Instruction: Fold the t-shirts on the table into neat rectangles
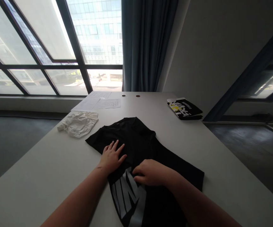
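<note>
A black T-shirt point(136, 138) lies on the white table, its collar toward the far side and part of it folded over. A large grey-white print point(127, 192) shows on its near left part. My left hand point(111, 157) rests flat on the upper left of the shirt with its fingers spread. Beside the print, my right hand point(150, 172) has its fingers curled in against the cloth, pinching the shirt; the thumb is mostly hidden. The shirt's near end runs out of view under my right forearm.
On the white table point(63, 176), a crumpled white cloth point(81, 124) lies left of the shirt. Several paper sheets point(96, 101) are behind it. A folded black garment with white and yellow print point(184, 108) sits at the far right. Beyond are windows and a blue curtain point(145, 47).
</note>
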A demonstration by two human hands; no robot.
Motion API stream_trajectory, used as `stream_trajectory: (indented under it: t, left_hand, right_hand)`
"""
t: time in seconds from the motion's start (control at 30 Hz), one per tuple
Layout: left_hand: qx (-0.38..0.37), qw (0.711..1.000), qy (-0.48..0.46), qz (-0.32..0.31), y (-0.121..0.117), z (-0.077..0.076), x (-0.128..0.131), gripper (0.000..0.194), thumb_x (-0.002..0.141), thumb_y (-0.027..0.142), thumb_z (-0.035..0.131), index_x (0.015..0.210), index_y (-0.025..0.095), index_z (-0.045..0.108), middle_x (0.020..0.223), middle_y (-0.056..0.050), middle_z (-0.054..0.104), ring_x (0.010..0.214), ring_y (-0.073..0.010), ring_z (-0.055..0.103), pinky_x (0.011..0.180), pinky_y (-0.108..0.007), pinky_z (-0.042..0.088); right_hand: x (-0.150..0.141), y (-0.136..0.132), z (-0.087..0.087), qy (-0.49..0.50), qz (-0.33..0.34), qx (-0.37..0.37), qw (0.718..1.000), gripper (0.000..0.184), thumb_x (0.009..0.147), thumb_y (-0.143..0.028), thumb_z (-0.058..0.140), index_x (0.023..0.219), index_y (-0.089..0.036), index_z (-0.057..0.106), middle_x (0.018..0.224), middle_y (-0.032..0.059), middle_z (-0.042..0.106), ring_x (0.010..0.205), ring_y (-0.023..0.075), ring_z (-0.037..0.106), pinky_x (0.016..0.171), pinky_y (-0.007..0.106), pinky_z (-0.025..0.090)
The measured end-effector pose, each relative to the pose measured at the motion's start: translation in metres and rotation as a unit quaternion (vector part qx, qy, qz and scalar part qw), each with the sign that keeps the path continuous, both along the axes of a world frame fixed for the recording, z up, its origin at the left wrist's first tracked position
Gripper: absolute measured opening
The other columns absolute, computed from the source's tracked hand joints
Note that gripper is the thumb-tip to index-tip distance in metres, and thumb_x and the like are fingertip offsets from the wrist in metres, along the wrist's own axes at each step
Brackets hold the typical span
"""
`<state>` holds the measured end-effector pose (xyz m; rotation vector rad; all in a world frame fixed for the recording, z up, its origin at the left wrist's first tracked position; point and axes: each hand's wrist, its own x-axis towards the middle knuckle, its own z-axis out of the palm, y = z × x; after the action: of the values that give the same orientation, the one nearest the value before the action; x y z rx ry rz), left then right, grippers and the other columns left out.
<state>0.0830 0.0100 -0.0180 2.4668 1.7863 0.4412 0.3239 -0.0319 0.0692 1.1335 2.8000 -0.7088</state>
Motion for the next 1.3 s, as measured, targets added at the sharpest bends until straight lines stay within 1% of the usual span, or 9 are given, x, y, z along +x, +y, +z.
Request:
stream_trajectory:
  t: [0.1, 0.23, 0.37, 0.5, 0.7, 0.8, 0.93, 1.1, 1.3]
  left_hand:
    - [-0.017, 1.0, 0.004, -0.023, 0.009, -0.012, -0.01, 0.062, 0.092, 0.058, 0.063, 0.15, 0.039, 0.054, 0.164, -0.007, 0.043, 0.153, -0.0364, 0.034, 0.121, -0.056, 0.029]
    - [-0.034, 0.999, 0.006, -0.031, 0.015, -0.005, -0.016, 0.061, 0.093, 0.055, 0.063, 0.15, 0.036, 0.054, 0.165, -0.008, 0.041, 0.154, -0.0356, 0.031, 0.124, -0.058, 0.025]
    - [-0.002, 0.996, -0.01, -0.088, -0.004, 0.011, 0.004, 0.056, 0.098, 0.047, 0.057, 0.151, 0.034, 0.053, 0.164, -0.008, 0.042, 0.154, -0.0336, 0.032, 0.124, -0.057, 0.026]
    - [-0.03, 0.987, -0.027, -0.154, -0.034, 0.004, 0.039, 0.062, 0.099, 0.056, 0.051, 0.158, 0.04, 0.042, 0.166, -0.006, 0.039, 0.15, -0.0329, 0.039, 0.12, -0.054, 0.036]
    - [-0.056, 0.996, -0.013, -0.075, -0.028, -0.016, 0.054, 0.074, 0.097, 0.062, 0.05, 0.164, 0.041, 0.025, 0.169, -0.005, 0.03, 0.156, -0.0428, 0.023, 0.122, -0.073, 0.016]
    - [-0.064, 0.997, -0.004, -0.04, -0.004, -0.013, 0.043, 0.067, 0.102, 0.059, 0.041, 0.164, 0.036, 0.03, 0.169, -0.003, 0.031, 0.157, -0.0375, 0.022, 0.125, -0.067, 0.016]
    - [-0.064, 0.995, 0.007, -0.075, 0.03, -0.006, 0.013, 0.056, 0.104, 0.057, 0.042, 0.156, 0.038, 0.046, 0.168, 0.001, 0.034, 0.156, -0.0287, 0.028, 0.128, -0.055, 0.019]
    - [-0.042, 0.989, -0.028, -0.139, 0.064, -0.008, -0.034, 0.056, 0.096, 0.055, 0.061, 0.15, 0.04, 0.054, 0.163, 0.001, 0.045, 0.148, -0.027, 0.043, 0.125, -0.046, 0.032]
    - [-0.03, 0.991, -0.045, -0.12, 0.09, -0.01, -0.059, 0.064, 0.087, 0.056, 0.072, 0.146, 0.036, 0.059, 0.157, -0.002, 0.051, 0.143, -0.0302, 0.049, 0.121, -0.048, 0.038]
  right_hand:
    - [0.013, 0.023, -0.021, 0.081, -0.05, 0.083, 0.992, 0.031, 0.097, -0.032, 0.059, 0.121, -0.024, 0.076, 0.125, 0.0086, 0.073, 0.118, 0.0251, 0.066, 0.104, 0.036, 0.049]
    - [0.048, 0.064, -0.063, 0.003, -0.174, 0.109, 0.979, 0.054, 0.097, -0.042, 0.06, 0.149, -0.029, 0.057, 0.164, 0.009, 0.041, 0.152, 0.0322, 0.035, 0.124, 0.051, 0.028]
    - [0.082, 0.091, -0.088, -0.078, -0.301, 0.104, 0.945, 0.065, 0.1, -0.049, 0.051, 0.161, -0.029, 0.039, 0.171, 0.0094, 0.027, 0.157, 0.0332, 0.025, 0.125, 0.056, 0.022]
    - [0.103, 0.103, -0.097, -0.107, -0.386, 0.109, 0.91, 0.067, 0.101, -0.052, 0.046, 0.162, -0.026, 0.037, 0.171, 0.0117, 0.025, 0.156, 0.0354, 0.025, 0.124, 0.057, 0.023]
    - [0.111, 0.109, -0.1, -0.107, -0.429, 0.116, 0.889, 0.068, 0.101, -0.057, 0.04, 0.162, -0.028, 0.036, 0.171, 0.0107, 0.025, 0.157, 0.0345, 0.024, 0.124, 0.059, 0.021]
    - [0.101, 0.104, -0.091, -0.139, -0.448, 0.083, 0.879, 0.07, 0.102, -0.058, 0.037, 0.165, -0.027, 0.03, 0.173, 0.0105, 0.019, 0.158, 0.0341, 0.019, 0.125, 0.056, 0.019]
    - [0.083, 0.083, -0.073, -0.185, -0.451, 0.021, 0.873, 0.075, 0.1, -0.06, 0.041, 0.166, -0.028, 0.025, 0.172, 0.0174, 0.016, 0.156, 0.0433, 0.019, 0.118, 0.063, 0.026]
    - [0.083, 0.056, -0.052, -0.192, -0.374, -0.051, 0.906, 0.082, 0.092, -0.056, 0.059, 0.164, -0.028, 0.031, 0.168, 0.0196, 0.028, 0.148, 0.0459, 0.038, 0.114, 0.055, 0.037]
    - [0.103, 0.068, -0.064, -0.15, -0.352, 0.059, 0.922, 0.068, 0.096, -0.052, 0.054, 0.159, -0.031, 0.042, 0.168, 0.01, 0.034, 0.15, 0.0373, 0.037, 0.114, 0.052, 0.037]
